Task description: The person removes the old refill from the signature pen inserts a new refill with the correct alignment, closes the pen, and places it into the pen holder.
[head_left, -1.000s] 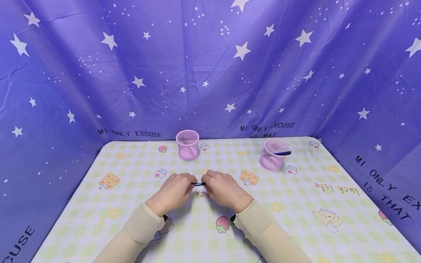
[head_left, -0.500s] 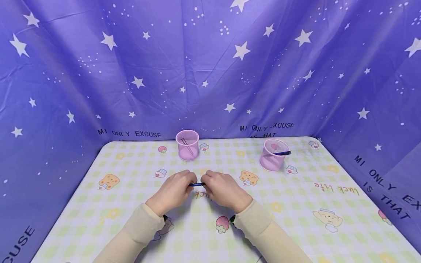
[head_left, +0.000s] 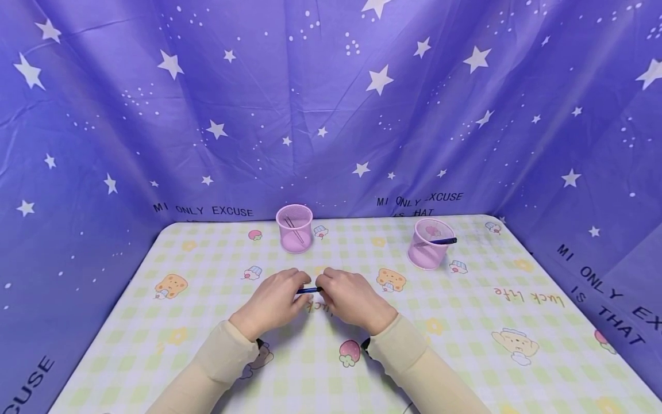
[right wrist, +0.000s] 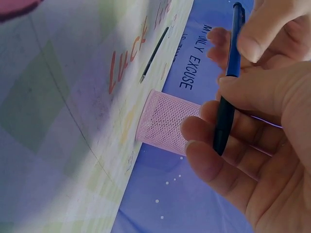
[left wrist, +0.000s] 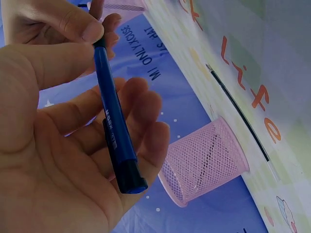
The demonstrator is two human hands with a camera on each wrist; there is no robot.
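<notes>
Both hands are together over the middle of the table around a blue pen [left wrist: 114,107] with a black clip and a dark grip section. My right hand [head_left: 354,296] pinches the dark grip section [right wrist: 224,124] between thumb and index finger. My left hand [head_left: 274,302] has its fingers loosely spread behind the clip end, thumb tip right at the barrel. On the tablecloth beyond the hands lies a thin dark ink refill [left wrist: 240,114] with a pale end; the hands hide it in the head view.
A pink mesh pen cup [head_left: 295,238] with thin dark sticks stands at the back. Another pink mesh cup [head_left: 426,256], to the right, holds a dark blue pen [head_left: 445,241] leaning over its rim. Purple star-printed curtains [head_left: 331,115] surround the checked tablecloth [head_left: 465,356].
My left fingers and thumb have spread apart around the pen, and more of its blue barrel shows than a second ago. My right hand has stayed in place.
</notes>
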